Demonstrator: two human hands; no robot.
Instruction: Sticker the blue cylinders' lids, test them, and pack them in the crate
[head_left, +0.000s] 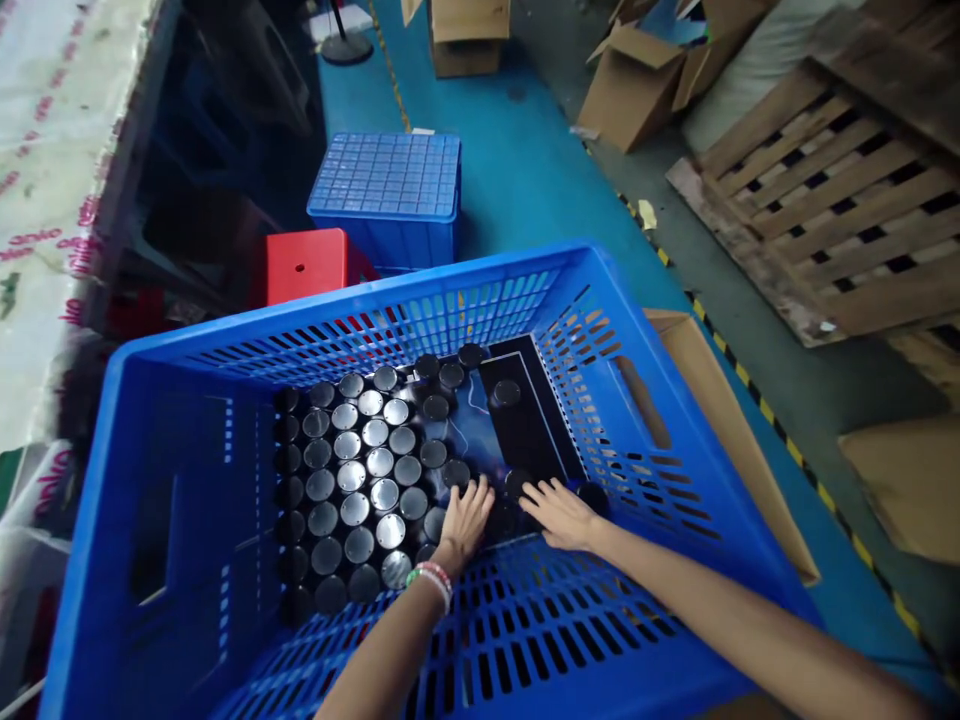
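A large blue plastic crate (600,600) with slotted walls stands before me. Rows of black round caps (352,475) with shiny flat tops fill its left and middle part. Down inside reaches my left hand (466,520), fingers stretched out beside a black cap (455,473) at the edge of the rows; a beaded bracelet circles that wrist. My right hand (559,515) lies palm down with fingers apart, its fingertips at another black cap (517,484). A lone cap (507,392) sits on the dark sheet (536,430) at the crate's right end.
Beyond the crate are a red stool (307,265) and a lidded blue bin (386,180). A covered table (60,200) runs along the left. Open cardboard boxes (634,85) and a wooden pallet (847,210) lie to the right, past yellow-black floor tape (765,405).
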